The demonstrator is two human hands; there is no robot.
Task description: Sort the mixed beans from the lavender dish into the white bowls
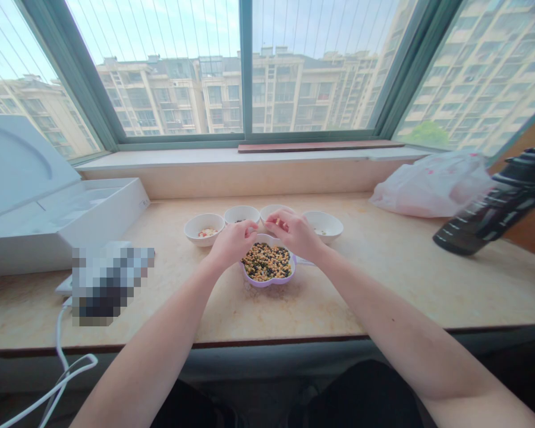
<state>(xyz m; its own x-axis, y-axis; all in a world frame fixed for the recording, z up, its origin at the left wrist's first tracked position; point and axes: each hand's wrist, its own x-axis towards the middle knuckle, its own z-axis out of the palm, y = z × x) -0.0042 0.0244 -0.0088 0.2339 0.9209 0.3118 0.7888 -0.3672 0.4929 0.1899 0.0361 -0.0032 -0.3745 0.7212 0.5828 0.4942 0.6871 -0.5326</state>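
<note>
A purple flower-shaped dish (267, 284) stands before me, filled with mixed black and yellow beans (268, 261). Behind it, several small white bowls (204, 241) form a row. The leftmost holds reddish and pale pieces, the one beside it dark ones, and the rightmost bowl (330, 224) a few small bits. My left hand (235, 242) hovers over the dish's back left edge, fingers pinched together; what is in them is hidden. My right hand (296, 233) is closed in a pinch before the bowl right of centre, partly covering it; anything between its fingertips is too small to name.
A white handle (305, 261) extends right from near the dish. At left are an open white box (102, 208), a blurred-out object (111, 285) and white cables (60, 339). A plastic bag (430, 184) and a dark bottle (477, 217) stand at right, below the windows.
</note>
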